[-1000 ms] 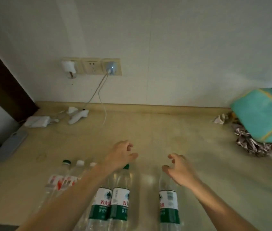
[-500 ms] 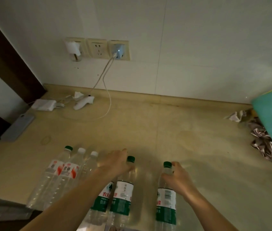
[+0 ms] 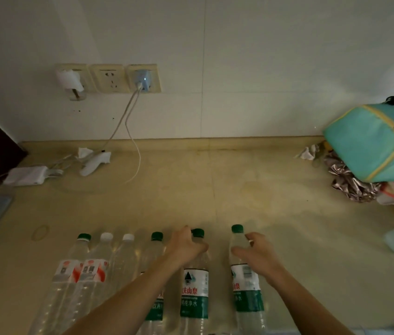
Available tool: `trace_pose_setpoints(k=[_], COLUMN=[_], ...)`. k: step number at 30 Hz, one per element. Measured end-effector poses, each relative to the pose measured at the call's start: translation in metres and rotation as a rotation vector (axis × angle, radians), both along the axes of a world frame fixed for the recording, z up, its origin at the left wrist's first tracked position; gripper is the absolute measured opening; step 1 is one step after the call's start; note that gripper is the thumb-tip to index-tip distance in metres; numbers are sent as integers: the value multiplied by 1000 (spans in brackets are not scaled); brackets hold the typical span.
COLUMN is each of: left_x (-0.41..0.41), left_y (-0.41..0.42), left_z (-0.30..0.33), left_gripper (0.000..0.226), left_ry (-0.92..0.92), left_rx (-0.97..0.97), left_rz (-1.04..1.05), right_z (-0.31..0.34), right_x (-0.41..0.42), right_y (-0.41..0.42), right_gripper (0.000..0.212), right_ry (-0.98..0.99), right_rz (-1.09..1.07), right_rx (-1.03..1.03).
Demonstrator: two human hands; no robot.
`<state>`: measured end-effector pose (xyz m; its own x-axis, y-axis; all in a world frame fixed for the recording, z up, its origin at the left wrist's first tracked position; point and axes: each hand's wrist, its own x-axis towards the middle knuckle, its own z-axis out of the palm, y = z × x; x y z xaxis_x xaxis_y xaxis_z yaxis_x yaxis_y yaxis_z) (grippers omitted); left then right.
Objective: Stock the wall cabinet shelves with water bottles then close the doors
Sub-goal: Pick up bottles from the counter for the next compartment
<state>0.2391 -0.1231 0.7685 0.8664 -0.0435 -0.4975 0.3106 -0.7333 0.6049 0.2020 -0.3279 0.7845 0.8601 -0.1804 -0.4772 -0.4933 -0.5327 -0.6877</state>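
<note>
Six clear plastic water bottles stand in a row at the near edge of the beige stone counter (image 3: 215, 189). Left hand (image 3: 186, 247) curls round the neck of a green-capped, green-labelled bottle (image 3: 194, 286); right hand (image 3: 256, 255) grips the shoulder of the rightmost green-capped bottle (image 3: 244, 281) (cap showing above the fingers). Further left, red-labelled bottles (image 3: 80, 272). Far right, a teal zipped fabric bag (image 3: 372, 141). On the wall, a cream socket strip (image 3: 109, 78) with a white cable (image 3: 123, 122).
</note>
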Motion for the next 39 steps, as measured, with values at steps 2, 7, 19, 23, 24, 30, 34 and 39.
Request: trace_pose_setpoints(k=[2,7,19,23,24,30,34,39], left_x=[-1,11,24,33,36,43,39,27], left_y=[5,10,13,5,2,-11,-9,-16], left_z=[7,48,80,79,78,65,42,6], left_gripper=[30,20,43,42,40,44,69,69], left_ry=[-10,-224,-655,-667,-678,-663,-565,-376], left_rx=[-160,-344,-358,-325,-326,-385,-375,-388], left_rz=[15,0,-180,-266,-277,-214,-146,12], right_z=[8,32,34,37,37,31,25,5], right_x=[-4,-2,7,10,8,-4,-6,-5], right_y=[-1,-1,4,-2,-4,-9,-16,-16], right_gripper=[21,50,56,60,61,55,63,71], right_ry=[-134,-352,-552,-513,-500,-486,-424,-302], right_rz=[3,-72,-24,5,13,42,65,4], right_rx=[-3,54,81,70,76,103,123,222])
